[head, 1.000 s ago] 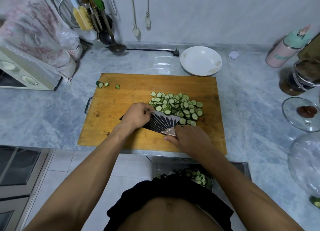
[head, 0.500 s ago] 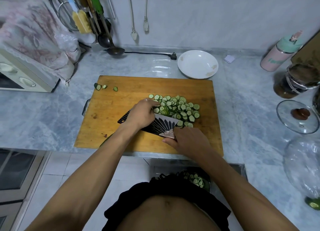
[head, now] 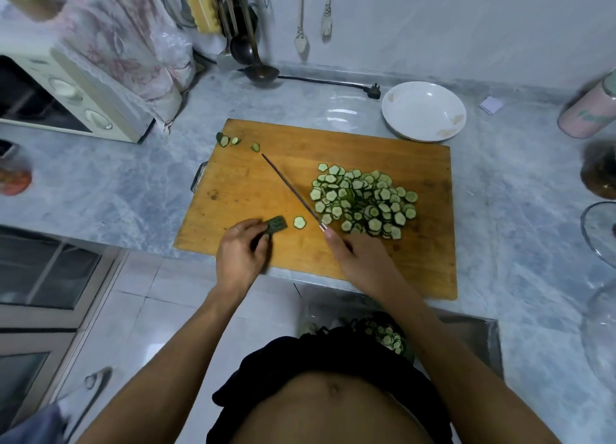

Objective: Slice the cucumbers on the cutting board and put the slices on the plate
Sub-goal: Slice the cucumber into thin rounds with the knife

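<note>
A wooden cutting board (head: pixel 366 270) lies on the grey counter. A heap of cucumber slices (head: pixel 363 202) covers its right middle. My right hand (head: pixel 358 260) grips the handle of a knife (head: pixel 288 187), whose blade stands on edge and points up-left beside the heap. My left hand (head: pixel 240 255) pinches a short dark cucumber stub (head: pixel 275 225) near the board's front. One loose slice (head: pixel 299 222) lies between stub and blade. Cucumber ends (head: pixel 230 141) sit at the board's far left corner. A white plate (head: pixel 423 110) holds nothing, behind the board.
A toaster oven (head: pixel 66 100) under a cloth stands at left. Ladles (head: pixel 256 70) hang at the back, with a power cord (head: pixel 333 83) on the counter. A pink bottle (head: pixel 590 110), a jar (head: pixel 600 173) and a glass lid (head: pixel 600 233) crowd the right edge.
The knife lay flat under both hands against the slices; now it stands on edge in my right hand. My left hand has left the blade and holds the cucumber stub near the board's front.
</note>
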`<state>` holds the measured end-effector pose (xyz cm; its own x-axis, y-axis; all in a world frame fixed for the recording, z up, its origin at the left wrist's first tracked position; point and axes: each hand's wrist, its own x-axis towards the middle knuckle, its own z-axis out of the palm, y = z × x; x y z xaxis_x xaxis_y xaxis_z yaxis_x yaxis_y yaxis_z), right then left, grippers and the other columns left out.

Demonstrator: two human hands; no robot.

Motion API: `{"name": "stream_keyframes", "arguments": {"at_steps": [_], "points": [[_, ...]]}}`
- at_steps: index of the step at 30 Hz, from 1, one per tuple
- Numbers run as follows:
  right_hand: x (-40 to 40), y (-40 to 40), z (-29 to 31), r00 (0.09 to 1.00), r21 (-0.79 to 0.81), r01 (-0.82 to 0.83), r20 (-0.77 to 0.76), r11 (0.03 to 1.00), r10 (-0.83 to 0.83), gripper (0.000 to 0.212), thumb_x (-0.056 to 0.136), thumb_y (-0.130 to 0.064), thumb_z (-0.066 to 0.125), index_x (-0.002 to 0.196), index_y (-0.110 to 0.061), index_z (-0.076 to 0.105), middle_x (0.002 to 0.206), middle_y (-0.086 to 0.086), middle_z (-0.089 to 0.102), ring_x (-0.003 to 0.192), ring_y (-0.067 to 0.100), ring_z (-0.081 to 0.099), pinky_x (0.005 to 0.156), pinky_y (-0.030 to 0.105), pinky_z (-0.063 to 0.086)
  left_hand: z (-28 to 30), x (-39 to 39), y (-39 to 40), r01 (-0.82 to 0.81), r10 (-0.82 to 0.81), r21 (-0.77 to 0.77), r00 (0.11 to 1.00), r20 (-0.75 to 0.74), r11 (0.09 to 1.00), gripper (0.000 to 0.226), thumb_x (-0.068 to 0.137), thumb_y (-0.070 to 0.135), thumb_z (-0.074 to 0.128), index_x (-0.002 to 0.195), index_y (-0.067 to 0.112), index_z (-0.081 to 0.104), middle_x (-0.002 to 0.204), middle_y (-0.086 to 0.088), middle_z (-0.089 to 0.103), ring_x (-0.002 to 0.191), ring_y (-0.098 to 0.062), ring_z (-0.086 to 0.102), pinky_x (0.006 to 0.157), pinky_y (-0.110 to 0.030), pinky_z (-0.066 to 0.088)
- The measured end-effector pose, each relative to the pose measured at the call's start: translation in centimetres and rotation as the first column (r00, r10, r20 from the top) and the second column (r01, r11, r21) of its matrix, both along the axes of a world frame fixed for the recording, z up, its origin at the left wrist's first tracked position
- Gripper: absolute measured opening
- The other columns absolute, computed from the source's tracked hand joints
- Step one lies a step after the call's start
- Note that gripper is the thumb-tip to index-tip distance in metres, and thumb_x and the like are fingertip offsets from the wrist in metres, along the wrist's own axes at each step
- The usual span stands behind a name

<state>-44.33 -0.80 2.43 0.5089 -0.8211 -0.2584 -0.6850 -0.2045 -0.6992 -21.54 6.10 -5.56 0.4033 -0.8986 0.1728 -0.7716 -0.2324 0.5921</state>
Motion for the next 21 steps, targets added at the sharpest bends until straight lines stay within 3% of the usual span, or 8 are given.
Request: {"name": "stream_keyframes", "arguments": {"at_steps": [4, 9, 13, 17, 21], "points": [[1.7, 0.9, 0.1, 1.000, 0.091, -0.013, -0.015, 0.996, 0.014, 0.061, 0.102, -0.053, 0.033, 0.055, -0.015, 0.039, 0.052, 0.003, 0.044, 0.050, 0.018, 0.046, 0.054, 0.033, 0.031, -0.9, 0.1, 0.1, -0.014, 0.014, -0.010, 0.999, 0.029, 1.000, 0.027, 0.089, 0.012, 0.070, 0.116, 0.011, 0.072, 0.117, -0.008, 0.069, 0.104, -0.026, 0.062, 0.084, -0.030, 0.050], [3.2, 2.0, -0.2, 0.999, 0.117, -0.021, -0.027, 0.993, 0.025, 0.063, 0.102, -0.054, 0.033, 0.054, -0.014, 0.039, 0.052, 0.003, 0.042, 0.051, 0.018, 0.044, 0.051, 0.033, 0.028, -1.5, 0.2, -0.7, 0.041, -0.041, 0.002, 0.990, 0.137, 0.999, 0.024, 0.091, 0.022, 0.069, 0.115, 0.023, 0.073, 0.110, -0.004, 0.064, 0.084, -0.026, 0.064, 0.062, -0.027, 0.048], [3.8, 3.1, 0.1, 0.999, 0.109, -0.006, -0.037, 0.994, 0.010, 0.061, 0.103, -0.051, 0.032, 0.055, -0.015, 0.041, 0.054, 0.002, 0.044, 0.051, 0.012, 0.043, 0.050, 0.033, 0.027, -2.4, 0.6, -0.8, 0.145, -0.139, -0.007, 0.959, 0.246, 0.989, 0.027, 0.092, 0.020, 0.059, 0.115, 0.022, 0.071, 0.116, -0.008, 0.064, 0.090, -0.031, 0.064, 0.070, -0.038, 0.051], [4.0, 4.0, 0.4, 0.999, 0.116, 0.005, -0.042, 0.993, 0.000, 0.059, 0.104, -0.051, 0.029, 0.057, -0.016, 0.040, 0.057, 0.002, 0.043, 0.056, 0.017, 0.043, 0.056, 0.035, 0.024, -2.7, 0.5, -0.9, 0.133, -0.130, 0.008, 0.952, 0.277, 0.991, 0.033, 0.092, 0.028, 0.048, 0.114, 0.021, 0.071, 0.117, -0.010, 0.063, 0.094, -0.034, 0.062, 0.074, -0.040, 0.048], [4.1, 4.2, 0.6, 0.999, 0.142, 0.039, -0.039, 0.989, -0.033, 0.061, 0.104, -0.051, 0.028, 0.058, -0.015, 0.043, 0.058, 0.003, 0.047, 0.057, 0.016, 0.045, 0.059, 0.031, 0.025, -3.2, 0.5, -1.1, 0.115, -0.115, 0.017, 0.956, 0.271, 0.993, 0.032, 0.092, 0.025, 0.051, 0.116, 0.024, 0.071, 0.118, -0.010, 0.062, 0.097, -0.034, 0.062, 0.075, -0.041, 0.048]]}}
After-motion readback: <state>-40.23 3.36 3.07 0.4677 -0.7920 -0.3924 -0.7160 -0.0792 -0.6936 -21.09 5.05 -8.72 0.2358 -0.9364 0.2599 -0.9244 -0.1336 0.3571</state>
